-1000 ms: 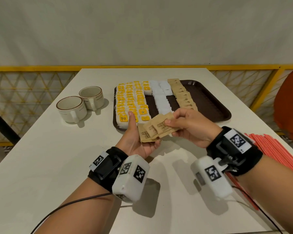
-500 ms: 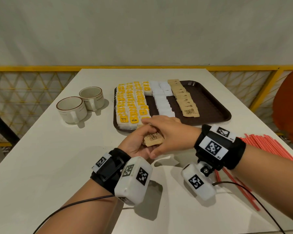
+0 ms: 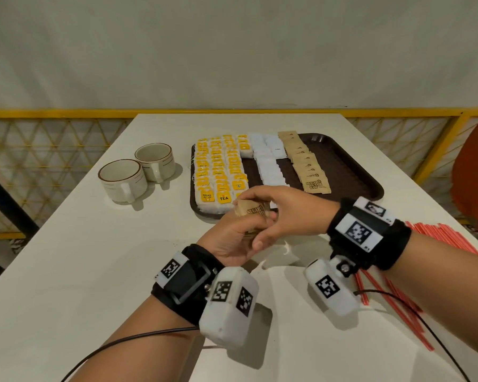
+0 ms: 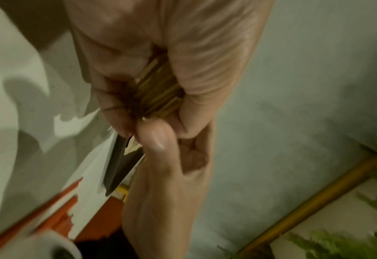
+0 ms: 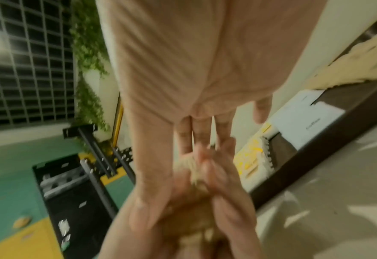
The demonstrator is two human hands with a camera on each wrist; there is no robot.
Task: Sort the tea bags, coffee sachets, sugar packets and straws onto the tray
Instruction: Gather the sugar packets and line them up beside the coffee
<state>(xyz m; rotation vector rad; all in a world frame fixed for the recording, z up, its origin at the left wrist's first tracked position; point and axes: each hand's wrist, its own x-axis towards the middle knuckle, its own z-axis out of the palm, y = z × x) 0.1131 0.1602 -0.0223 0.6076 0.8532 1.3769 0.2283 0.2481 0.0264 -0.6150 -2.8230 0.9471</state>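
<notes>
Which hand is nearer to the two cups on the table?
Left. The left hand is right of the cups, a little nearer the person. The right hand is beyond it, farther right.

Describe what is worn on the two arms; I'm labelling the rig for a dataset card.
Both forearms are bare, with no sleeves. Each wrist carries a black band with a white plate printed with a black-and-white square marker. A rounded white camera pod hangs below the left wrist, and another below the right, both with the same kind of marker. A thin dark cable trails from each.
</notes>
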